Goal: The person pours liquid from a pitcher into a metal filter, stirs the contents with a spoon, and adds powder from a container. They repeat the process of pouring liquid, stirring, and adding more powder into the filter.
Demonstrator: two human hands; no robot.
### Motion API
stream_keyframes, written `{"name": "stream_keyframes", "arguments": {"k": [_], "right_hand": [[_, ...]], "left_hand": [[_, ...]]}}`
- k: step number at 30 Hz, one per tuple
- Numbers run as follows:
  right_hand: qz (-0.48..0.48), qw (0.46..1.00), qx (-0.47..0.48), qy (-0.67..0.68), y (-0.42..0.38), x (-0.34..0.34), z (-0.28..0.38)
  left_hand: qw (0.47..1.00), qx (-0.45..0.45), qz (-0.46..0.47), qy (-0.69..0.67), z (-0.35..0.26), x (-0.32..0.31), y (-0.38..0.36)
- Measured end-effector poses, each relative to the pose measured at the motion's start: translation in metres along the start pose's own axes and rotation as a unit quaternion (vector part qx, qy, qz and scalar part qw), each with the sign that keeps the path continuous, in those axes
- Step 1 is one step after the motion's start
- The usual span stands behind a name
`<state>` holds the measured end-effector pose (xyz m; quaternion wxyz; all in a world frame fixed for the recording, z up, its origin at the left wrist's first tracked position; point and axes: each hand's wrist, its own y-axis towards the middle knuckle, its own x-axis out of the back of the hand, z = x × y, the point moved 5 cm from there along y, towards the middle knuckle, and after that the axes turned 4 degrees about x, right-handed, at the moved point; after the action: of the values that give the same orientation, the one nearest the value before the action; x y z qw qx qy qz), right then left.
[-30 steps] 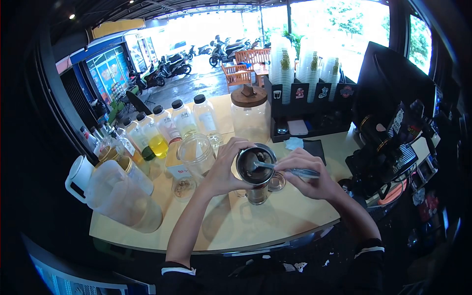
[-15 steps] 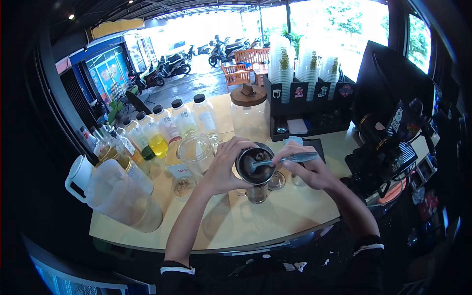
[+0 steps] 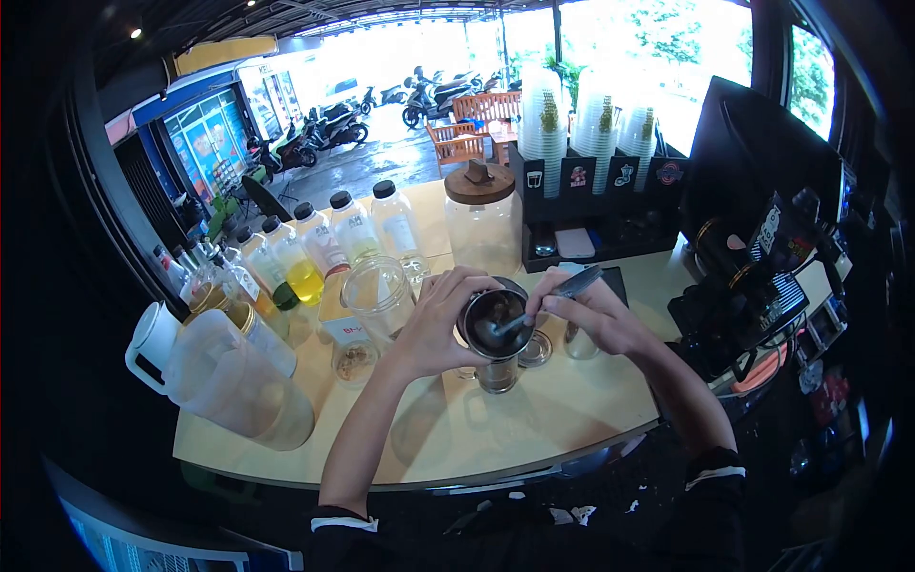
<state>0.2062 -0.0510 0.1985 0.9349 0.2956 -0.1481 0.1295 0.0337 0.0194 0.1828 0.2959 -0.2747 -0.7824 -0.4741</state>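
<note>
My left hand point(image 3: 440, 322) is wrapped round a metal cup point(image 3: 488, 307), its mouth tilted toward me. Dark brown stuff lies in the cup, though I cannot make out what it is. A metal spoon point(image 3: 578, 282) is gripped in my right hand point(image 3: 593, 316), with its bowl down inside the cup. Right below the cup stands a glass mug point(image 3: 498, 377) with a side handle, partly hidden by it. A round metal lid point(image 3: 537, 349) lies on the counter just right of the mug.
Left of my hands stand an open glass jar point(image 3: 374, 291), a small glass point(image 3: 355, 362) with brown contents and a large plastic pitcher point(image 3: 243, 381). Several capped bottles point(image 3: 355, 224) line the back. A wooden-lidded jar point(image 3: 483, 229) and black cup rack point(image 3: 610, 214) stand behind.
The spoon's handle has tipped up more steeply, and its bowl sits lower in the cup. My right hand has shifted slightly. My left hand and the cup stay nearly still.
</note>
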Motion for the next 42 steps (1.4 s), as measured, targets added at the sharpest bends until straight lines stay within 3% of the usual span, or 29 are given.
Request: {"name": "stream_keyframes", "arguments": {"k": [4, 7, 9, 12, 13, 15, 20, 22, 28, 32, 36, 42], "right_hand": [[-0.005, 0.998, 0.009, -0.063, -0.001, 0.007, 0.004], [-0.057, 0.998, -0.032, 0.025, -0.002, 0.004, 0.005], [-0.032, 0.985, 0.103, -0.136, -0.003, 0.003, 0.013], [-0.083, 0.950, 0.182, -0.239, -0.010, 0.005, 0.016], [-0.083, 0.950, 0.182, -0.239, -0.012, 0.004, 0.013], [-0.075, 0.893, 0.242, -0.372, -0.018, -0.004, 0.015], [-0.042, 0.874, 0.277, -0.396, -0.027, -0.014, 0.016], [-0.074, 0.834, 0.297, -0.460, -0.028, -0.012, 0.020], [-0.029, 0.805, 0.327, -0.494, -0.036, -0.025, 0.011], [-0.062, 0.789, 0.312, -0.526, -0.034, -0.017, 0.015], [-0.035, 0.803, 0.345, -0.485, -0.035, -0.033, 0.016], [-0.055, 0.795, 0.323, -0.511, -0.030, -0.026, 0.019]], "left_hand": [[1.000, 0.003, 0.000, 0.008, 0.001, 0.000, 0.000], [1.000, 0.007, -0.004, 0.008, 0.002, 0.000, 0.000], [1.000, 0.015, -0.009, 0.011, 0.003, 0.000, 0.000], [0.999, 0.030, -0.022, 0.011, 0.005, 0.000, -0.002], [0.999, 0.036, -0.030, 0.009, 0.007, 0.000, -0.002], [0.998, 0.042, -0.034, 0.013, 0.008, 0.000, -0.002], [0.998, 0.048, -0.047, 0.011, 0.013, 0.000, -0.002], [0.998, 0.032, -0.050, 0.011, 0.012, -0.002, -0.002], [0.998, 0.029, -0.057, 0.006, 0.011, -0.004, 0.000], [0.998, 0.019, -0.059, 0.004, 0.011, -0.005, -0.001], [0.999, 0.029, -0.044, -0.011, 0.010, -0.004, 0.001], [0.998, 0.029, -0.047, -0.009, 0.012, -0.002, -0.001]]}}
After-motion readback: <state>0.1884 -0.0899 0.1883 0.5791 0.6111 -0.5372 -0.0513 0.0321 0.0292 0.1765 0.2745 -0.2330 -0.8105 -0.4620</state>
